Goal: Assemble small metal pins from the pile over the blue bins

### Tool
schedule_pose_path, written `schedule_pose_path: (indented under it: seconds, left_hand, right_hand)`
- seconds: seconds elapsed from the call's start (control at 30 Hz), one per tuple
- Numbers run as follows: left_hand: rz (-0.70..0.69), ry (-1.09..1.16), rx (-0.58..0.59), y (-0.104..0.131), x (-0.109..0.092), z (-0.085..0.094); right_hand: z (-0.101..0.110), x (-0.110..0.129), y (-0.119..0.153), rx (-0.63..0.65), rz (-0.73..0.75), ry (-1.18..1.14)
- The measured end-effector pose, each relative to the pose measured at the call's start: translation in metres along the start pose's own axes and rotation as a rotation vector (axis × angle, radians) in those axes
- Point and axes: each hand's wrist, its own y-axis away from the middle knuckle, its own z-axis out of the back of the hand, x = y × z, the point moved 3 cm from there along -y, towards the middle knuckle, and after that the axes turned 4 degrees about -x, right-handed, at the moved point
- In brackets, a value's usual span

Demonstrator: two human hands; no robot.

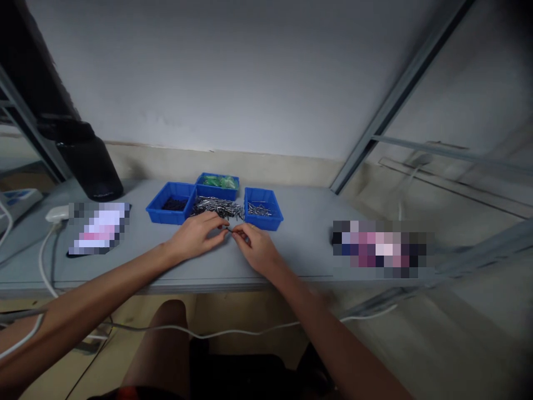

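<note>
My left hand [197, 236] and my right hand [258, 247] meet over the front of the grey table, fingertips pinched close together. Between them is a small thin dark piece [229, 229], too small to name. Just beyond my fingers lies a loose pile of thin metal pins [216, 206]. To its left, a blue bin [152, 214] holds small dark parts [175, 204]. A second blue bin [227, 193], behind the pile, contains green plastic-looking pieces [219, 181]. On the right, another blue bin [268, 223] has thin metal pins [259, 210] in it.
A black bottle [89, 164] stands at the back left, near a blurred-out phone-like device [102, 228] and a white plug [57, 214] with a cable. Another pixelated object [378, 247] lies at the right. Metal shelf posts [375, 128] and a wall [233, 78] bound the table.
</note>
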Motion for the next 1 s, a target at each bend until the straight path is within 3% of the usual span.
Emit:
schedule_pose_path:
  seconds: [0.37,0.53,0.8,1.0]
  left_hand:
    - [-0.008,-0.013,0.006,0.0,0.001,0.0]
    - [-0.014,-0.018,-0.008,0.0,0.001,0.001]
    - [0.006,-0.029,-0.007,0.001,0.003,0.0]
    - [-0.011,-0.034,-0.003,-0.001,0.001,0.002]
  right_hand:
    - [0.003,0.001,-0.002,-0.043,-0.017,-0.035]
    - [0.003,0.003,0.0,-0.025,-0.013,-0.071]
    - [0.006,0.012,-0.001,0.032,0.11,-0.086]
    - [0.008,0.012,-0.002,0.018,0.068,-0.106]
